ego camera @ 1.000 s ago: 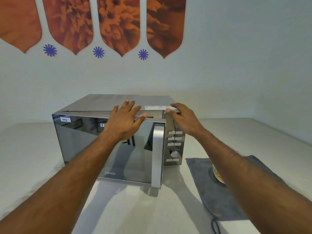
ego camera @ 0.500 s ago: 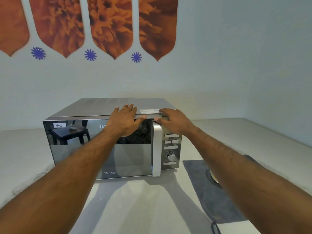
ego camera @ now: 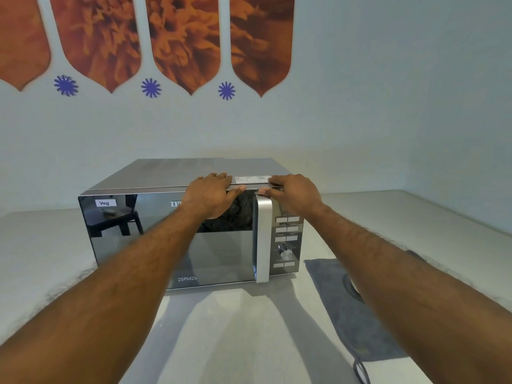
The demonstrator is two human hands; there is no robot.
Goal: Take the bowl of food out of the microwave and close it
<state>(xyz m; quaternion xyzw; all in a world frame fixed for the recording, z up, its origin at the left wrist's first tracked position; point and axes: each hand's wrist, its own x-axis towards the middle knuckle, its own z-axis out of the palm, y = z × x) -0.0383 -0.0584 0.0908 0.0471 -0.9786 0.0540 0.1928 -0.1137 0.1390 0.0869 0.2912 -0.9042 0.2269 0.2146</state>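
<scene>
The silver microwave (ego camera: 138, 245) stands on the counter with its mirrored door shut flush against the body. My left hand (ego camera: 210, 195) lies flat over the door's top edge, fingers on the roof and thumb on the front. My right hand (ego camera: 293, 194) rests on the top right corner above the control panel (ego camera: 286, 242), thumb near the top of the door handle (ego camera: 263, 239). Only a dark sliver of the bowl (ego camera: 351, 286) shows on the grey cloth (ego camera: 332, 295); my right forearm hides the rest.
The pale counter (ego camera: 235, 328) runs from the microwave toward me. A dark cable (ego camera: 361, 370) lies at the cloth's near edge. Walls close off the back and the right side.
The door has swung from ajar to fully shut under my left hand. My right hand has stayed on the top right corner. The view has shifted a little.
</scene>
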